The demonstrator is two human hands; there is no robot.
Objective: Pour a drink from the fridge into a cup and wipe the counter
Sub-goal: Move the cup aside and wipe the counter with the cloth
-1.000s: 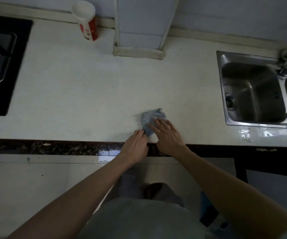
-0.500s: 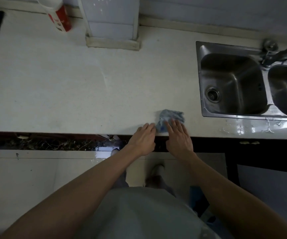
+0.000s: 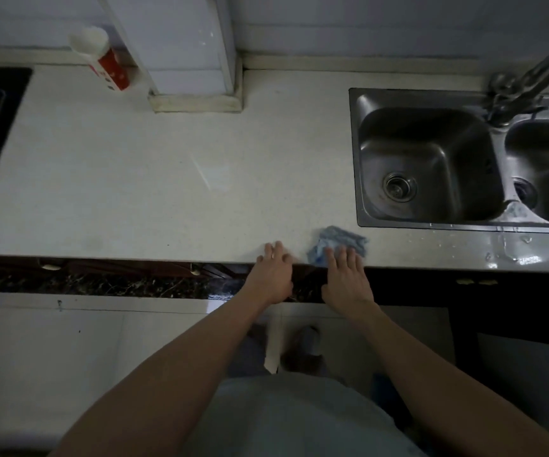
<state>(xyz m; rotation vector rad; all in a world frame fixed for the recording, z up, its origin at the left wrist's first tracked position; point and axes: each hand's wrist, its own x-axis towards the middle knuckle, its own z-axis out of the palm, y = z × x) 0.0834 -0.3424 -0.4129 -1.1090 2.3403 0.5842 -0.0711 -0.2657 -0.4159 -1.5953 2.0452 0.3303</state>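
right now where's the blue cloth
In the head view the blue cloth lies at the counter's front edge, under the right hand's fingertips, just in front of the sink's near left corner.

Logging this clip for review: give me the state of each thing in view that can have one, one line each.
blue cloth: crumpled, flat on the counter near its front edge
right hand: fingers spread, pressing on the cloth
left hand: open, fingers on the bare counter edge, off the cloth
cup: upright at the back wall, contents not visible
sink: nothing in the left basin
faucet: no water running
counter: wet patches in front of the sink
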